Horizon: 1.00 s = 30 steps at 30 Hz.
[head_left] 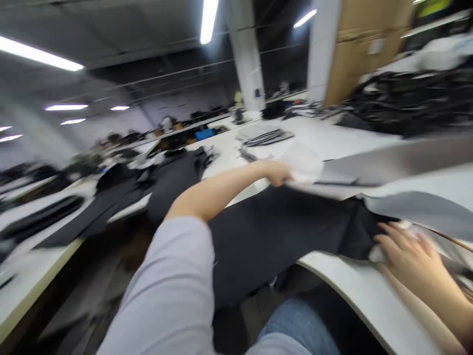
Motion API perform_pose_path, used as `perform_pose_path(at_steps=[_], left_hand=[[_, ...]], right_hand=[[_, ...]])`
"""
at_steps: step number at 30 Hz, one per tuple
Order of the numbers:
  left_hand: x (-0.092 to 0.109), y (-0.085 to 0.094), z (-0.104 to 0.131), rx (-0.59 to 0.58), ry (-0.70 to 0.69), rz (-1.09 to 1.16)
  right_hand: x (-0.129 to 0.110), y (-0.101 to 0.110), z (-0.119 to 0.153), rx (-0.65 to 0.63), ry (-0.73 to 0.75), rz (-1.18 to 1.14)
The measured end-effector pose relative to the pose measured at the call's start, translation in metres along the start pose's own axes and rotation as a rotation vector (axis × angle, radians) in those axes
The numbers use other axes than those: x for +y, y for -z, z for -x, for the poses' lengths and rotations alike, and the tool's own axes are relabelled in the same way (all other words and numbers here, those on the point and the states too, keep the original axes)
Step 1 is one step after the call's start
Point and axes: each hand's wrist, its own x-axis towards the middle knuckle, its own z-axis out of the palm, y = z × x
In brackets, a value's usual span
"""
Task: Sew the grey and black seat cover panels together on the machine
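My left hand (278, 172) reaches across the body, its fingers curled at the far edge of a long black fabric piece (269, 231); motion blurs the fingertips. The fabric slopes down over the curved table edge on the left. My right hand (410, 251) lies beside the fabric's right end with its fingers stretched out over the work surface. Something small and whitish shows under those fingers, too blurred to name. Just beyond my left hand is a white sheet-like piece (303, 162), and grey fabric (417, 207) lies past the black piece.
The white table (365, 281) curves along my front. A stack of dark-edged pieces (269, 137) lies farther back. Dark fabric (177, 177) drapes over a table at left. A dark heap (414, 98) and a cardboard box (358, 54) stand at back right.
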Motion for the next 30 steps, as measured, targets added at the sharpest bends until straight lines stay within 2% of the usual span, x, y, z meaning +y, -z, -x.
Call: perform_pose_path(at_steps=[1,2,4,6,8,11,13,16,18,20,24,26,30], left_hand=[[0.007,-0.020,-0.001,-0.087,0.023,0.015],[0.013,-0.038,-0.005,-0.108,0.020,0.046],[0.026,-0.065,-0.025,-0.065,-0.039,0.124],[0.052,-0.081,-0.056,0.028,-0.155,0.188],[0.091,-0.089,-0.086,0.065,-0.270,0.208],[0.146,-0.097,-0.114,0.038,-0.416,0.129],[0.162,-0.102,-0.122,0.108,-0.448,0.098],[0.156,-0.112,-0.128,0.282,-0.427,0.176],[0.145,-0.120,-0.133,0.329,-0.397,0.220],[0.135,-0.125,-0.140,0.344,-0.362,0.225],[0.123,-0.125,-0.151,0.449,-0.304,0.235],[0.117,-0.122,-0.151,0.521,-0.275,0.211],[0.102,-0.125,-0.144,0.624,-0.187,0.150]], right_hand=[[-0.014,0.002,-0.001,-0.095,0.047,0.058],[-0.032,0.004,-0.003,-0.171,0.003,0.104],[-0.070,0.007,-0.008,-0.280,-0.098,0.128],[-0.108,0.006,-0.018,-0.328,-0.097,0.124],[-0.136,0.005,-0.024,-0.427,-0.034,0.030],[-0.148,0.017,-0.016,-0.561,0.048,-0.073],[-0.137,0.033,-0.002,-0.551,0.016,-0.052],[-0.115,0.052,0.018,-0.509,-0.104,0.026],[-0.106,0.057,0.026,-0.524,-0.202,0.033],[-0.103,0.059,0.030,-0.566,-0.290,-0.054],[-0.105,0.058,0.037,-0.639,-0.361,-0.320],[-0.108,0.052,0.044,-0.605,-0.432,-0.282],[-0.108,0.045,0.055,-0.433,-0.539,-0.120]])
